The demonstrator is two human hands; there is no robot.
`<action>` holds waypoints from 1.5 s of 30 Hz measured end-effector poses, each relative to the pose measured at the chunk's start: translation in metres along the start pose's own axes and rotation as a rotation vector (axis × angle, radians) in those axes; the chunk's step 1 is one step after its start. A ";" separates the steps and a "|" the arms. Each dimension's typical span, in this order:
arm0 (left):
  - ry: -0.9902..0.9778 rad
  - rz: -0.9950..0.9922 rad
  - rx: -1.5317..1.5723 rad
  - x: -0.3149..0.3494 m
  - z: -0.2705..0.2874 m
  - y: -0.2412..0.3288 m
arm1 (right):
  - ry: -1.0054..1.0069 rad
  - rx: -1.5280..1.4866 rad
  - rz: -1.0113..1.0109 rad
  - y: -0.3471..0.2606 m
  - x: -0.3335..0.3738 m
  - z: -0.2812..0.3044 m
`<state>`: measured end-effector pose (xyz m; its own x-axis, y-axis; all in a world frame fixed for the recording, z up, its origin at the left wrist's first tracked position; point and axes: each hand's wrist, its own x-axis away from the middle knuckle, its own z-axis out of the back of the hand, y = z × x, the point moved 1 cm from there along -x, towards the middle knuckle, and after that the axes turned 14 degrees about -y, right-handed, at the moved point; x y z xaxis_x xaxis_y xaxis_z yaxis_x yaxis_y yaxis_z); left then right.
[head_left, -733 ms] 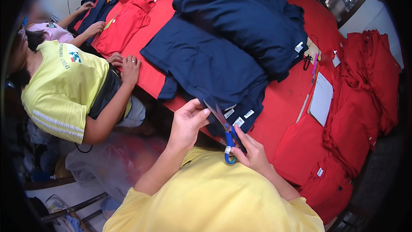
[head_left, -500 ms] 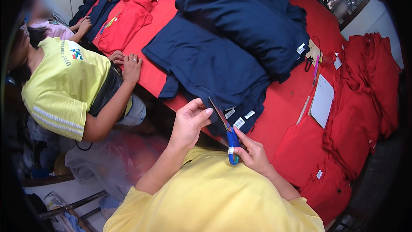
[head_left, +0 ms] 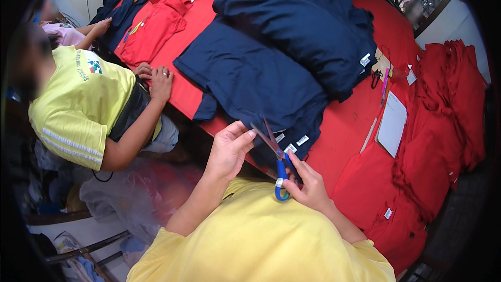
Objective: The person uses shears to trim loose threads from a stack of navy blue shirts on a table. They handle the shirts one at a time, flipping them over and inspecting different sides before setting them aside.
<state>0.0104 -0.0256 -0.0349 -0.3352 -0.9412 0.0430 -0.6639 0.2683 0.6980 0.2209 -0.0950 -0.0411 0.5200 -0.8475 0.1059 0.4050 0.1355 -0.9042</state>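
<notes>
My right hand (head_left: 310, 185) grips a pair of blue-handled scissors (head_left: 281, 173) at the near edge of the table. The two blades are spread apart and point up and to the left. Close to one blade tip, my left hand (head_left: 228, 149) has its thumb and forefinger pinched together; whatever lies between them is too small to make out. Both hands are at the near edge of a stack of dark navy garments (head_left: 250, 68). Small white labels (head_left: 302, 140) show at that edge, just beyond the scissors. Part of my right fingers is hidden behind the handles.
Red cloth (head_left: 339, 130) covers the table. A heap of red garments (head_left: 438, 125) lies on the right, beside a white notepad (head_left: 392, 124) and a pink pen (head_left: 385, 80). At the left, a person in a yellow shirt (head_left: 78, 99) rests both hands on the table edge; another person works beyond.
The scissor blades have spread from nearly closed to wide apart. My left hand stays almost in place. The person in yellow has turned their head, and the person beyond has moved an arm.
</notes>
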 end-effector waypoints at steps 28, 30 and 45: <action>0.005 -0.037 -0.080 -0.003 -0.011 -0.001 | 0.039 -0.001 0.071 -0.005 0.005 0.005; 0.002 -0.035 -0.079 -0.003 -0.013 0.000 | 0.019 -0.050 0.034 -0.002 0.006 0.004; -0.030 0.047 -0.172 -0.003 -0.015 0.006 | -0.166 -0.512 -0.157 0.001 -0.010 0.018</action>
<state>0.0173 -0.0239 -0.0204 -0.3846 -0.9212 0.0595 -0.5232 0.2707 0.8081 0.2292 -0.0769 -0.0358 0.6113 -0.7397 0.2815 0.0915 -0.2872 -0.9535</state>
